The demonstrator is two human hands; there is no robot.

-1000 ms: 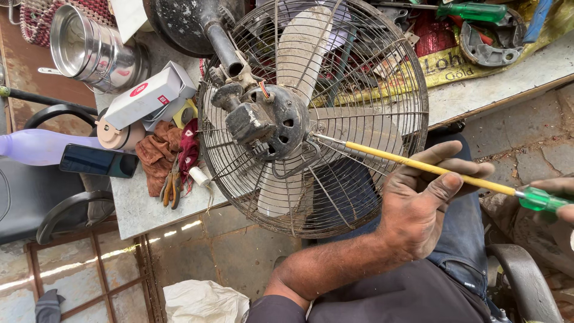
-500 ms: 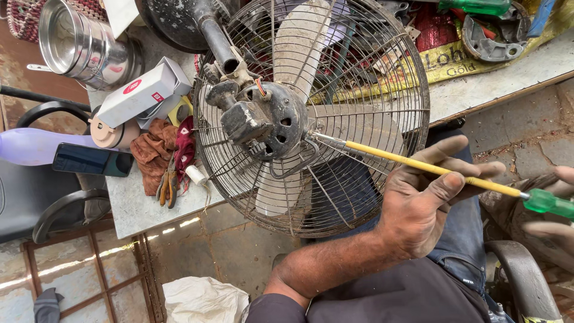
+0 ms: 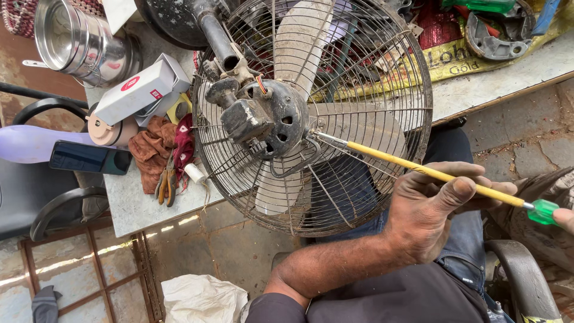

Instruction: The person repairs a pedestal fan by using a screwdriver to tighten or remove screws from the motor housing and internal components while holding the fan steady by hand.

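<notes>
Presently: one screwdriver [image 3: 430, 173], yellow shaft, green handle, long axis running from lower right up-left, tip at one fan motor [image 3: 263, 119] behind one wire guard [image 3: 412, 78]. Left hand [image 3: 433, 209] pinches shaft; right hand [image 3: 563, 218] mostly unseen, grip cannot be told.

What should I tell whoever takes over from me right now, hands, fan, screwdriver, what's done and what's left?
Left hand: fingers steady the yellow shaft of the long screwdriver.
Right hand: only a fingertip shows at the frame's edge, on the green handle.
Fan: lies tilted against the workbench, wire guard on, dark motor housing facing up. The screwdriver tip passes through the guard to the motor's side.
Done: tool is lined up on the motor.
Left: guard, blades and motor are all still assembled.
Pliers lie on the bench by the rag.
</notes>
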